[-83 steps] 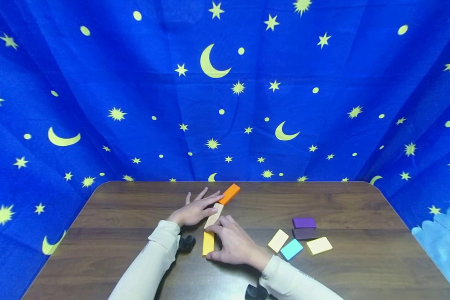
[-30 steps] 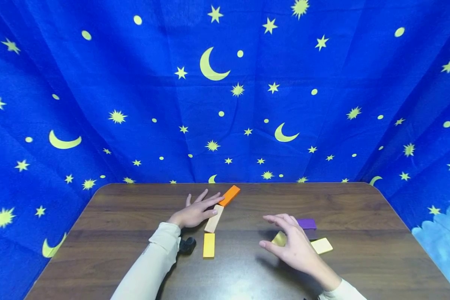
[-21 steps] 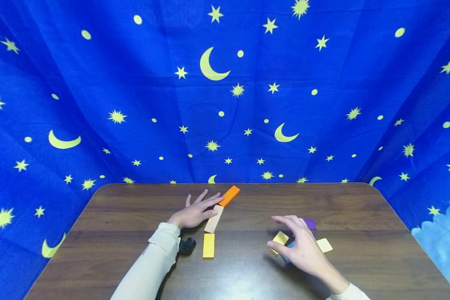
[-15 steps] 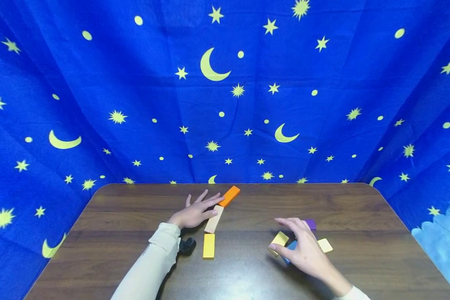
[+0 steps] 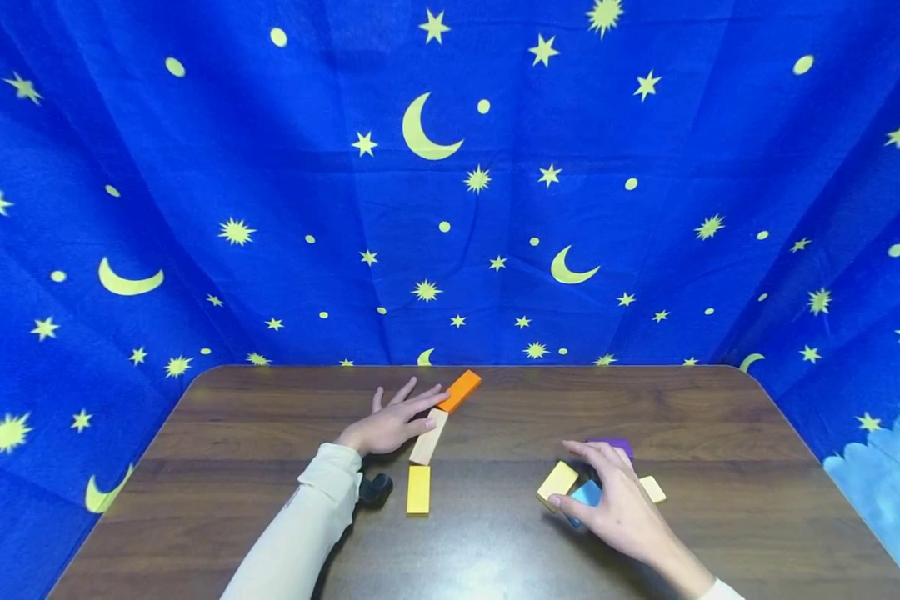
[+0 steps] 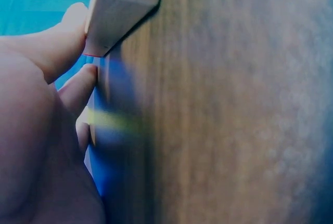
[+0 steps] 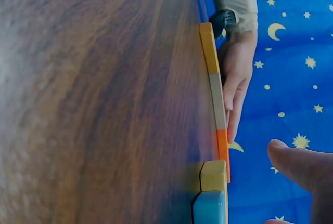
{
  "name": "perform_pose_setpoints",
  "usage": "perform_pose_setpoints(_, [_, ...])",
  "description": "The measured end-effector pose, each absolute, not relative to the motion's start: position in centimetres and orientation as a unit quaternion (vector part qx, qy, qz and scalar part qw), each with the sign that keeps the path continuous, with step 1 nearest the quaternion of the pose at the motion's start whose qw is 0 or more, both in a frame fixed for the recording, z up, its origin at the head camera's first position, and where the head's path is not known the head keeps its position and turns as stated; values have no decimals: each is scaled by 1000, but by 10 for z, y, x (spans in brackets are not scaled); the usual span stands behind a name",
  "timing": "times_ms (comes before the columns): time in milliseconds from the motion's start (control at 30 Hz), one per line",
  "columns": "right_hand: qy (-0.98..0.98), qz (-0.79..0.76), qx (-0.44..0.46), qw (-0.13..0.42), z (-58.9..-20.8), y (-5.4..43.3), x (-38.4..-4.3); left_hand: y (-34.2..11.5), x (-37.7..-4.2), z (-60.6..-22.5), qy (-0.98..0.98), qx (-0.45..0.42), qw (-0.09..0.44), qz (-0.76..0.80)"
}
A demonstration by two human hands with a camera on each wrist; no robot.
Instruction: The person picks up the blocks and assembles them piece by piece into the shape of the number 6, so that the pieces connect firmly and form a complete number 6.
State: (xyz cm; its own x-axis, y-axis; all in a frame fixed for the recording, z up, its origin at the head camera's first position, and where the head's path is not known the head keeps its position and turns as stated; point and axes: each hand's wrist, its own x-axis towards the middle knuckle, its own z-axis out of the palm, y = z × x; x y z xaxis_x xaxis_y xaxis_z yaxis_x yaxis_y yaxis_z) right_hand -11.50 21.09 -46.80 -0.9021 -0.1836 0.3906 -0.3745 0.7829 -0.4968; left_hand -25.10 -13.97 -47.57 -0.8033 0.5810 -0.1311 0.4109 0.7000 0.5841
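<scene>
In the head view my left hand (image 5: pixel 390 423) lies with fingers spread, its fingertips at the orange block (image 5: pixel 462 390) and its thumb on the pale wooden block (image 5: pixel 427 442). A yellow block (image 5: pixel 418 490) continues that line toward me. My right hand (image 5: pixel 621 510) is over the loose blocks with thumb and fingers apart, gripping nothing. Close to its thumb is a cream block (image 5: pixel 557 482), beside a light blue block (image 5: pixel 587 493). The hand partly covers a purple block (image 5: pixel 611 446) and another cream block (image 5: pixel 653 489). The right wrist view shows the thumb apart from the blocks.
The blocks are on a brown wooden table (image 5: pixel 270 500). Behind its far edge hangs a blue curtain (image 5: pixel 330 200) with moons and stars. A small black object (image 5: pixel 376 492) sits by the left cuff.
My right hand has left the yellow block and moved right to the loose blocks, lately shifting slightly farther right. The left hand keeps its place. A dark block is now hidden behind the right hand.
</scene>
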Motion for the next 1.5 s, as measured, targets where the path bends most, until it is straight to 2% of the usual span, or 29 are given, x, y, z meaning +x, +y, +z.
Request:
perform_pose_setpoints(300, [-938, 288, 137, 138, -472, 212, -114, -140, -250, -474, 908, 279, 149, 276])
perform_pose_setpoints(667, [-935, 285, 150, 146, -480, 217, -118, -139, -250, -475, 910, 275, 149, 273])
perform_pose_setpoints(1500, [-959, 224, 140, 108, -478, 210, -123, -139, -251, -474, 911, 268, 157, 271])
